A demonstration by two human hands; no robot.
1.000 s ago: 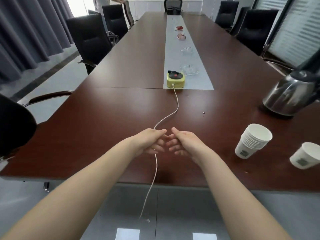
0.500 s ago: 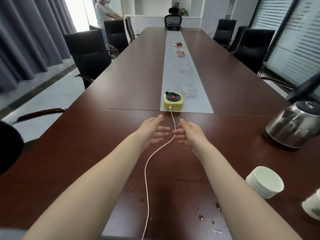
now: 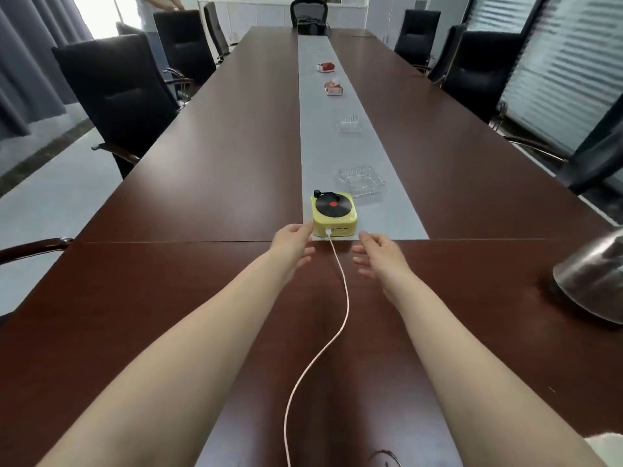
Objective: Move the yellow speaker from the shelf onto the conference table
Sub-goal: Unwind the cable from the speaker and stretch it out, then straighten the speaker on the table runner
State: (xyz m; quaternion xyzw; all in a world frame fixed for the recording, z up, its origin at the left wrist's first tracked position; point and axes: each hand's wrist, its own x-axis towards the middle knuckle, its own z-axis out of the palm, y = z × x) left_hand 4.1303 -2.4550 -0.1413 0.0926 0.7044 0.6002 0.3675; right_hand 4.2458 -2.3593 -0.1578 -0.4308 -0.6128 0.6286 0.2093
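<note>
The yellow speaker (image 3: 334, 215), shaped like a small record player with a black disc on top, sits on the grey runner (image 3: 313, 136) of the long dark-brown conference table (image 3: 209, 156). A white cable (image 3: 340, 318) is plugged into its near side and trails toward me off the table edge. My left hand (image 3: 292, 242) is open, fingertips at the speaker's left near corner. My right hand (image 3: 374, 252) is open, fingers spread, just short of the speaker's right near corner. Neither hand holds anything.
Just behind the speaker lies a clear glass ashtray (image 3: 361, 181), another (image 3: 349, 121) further along, then two red-and-white boxes (image 3: 333, 88). A steel kettle (image 3: 593, 281) stands at the right. Black chairs (image 3: 118, 96) line both sides. A person stands far back left.
Both hands let go of the cable, spread apart and reached forward to either side of the speaker. The camera moved closer over the table; the paper cups left the view.
</note>
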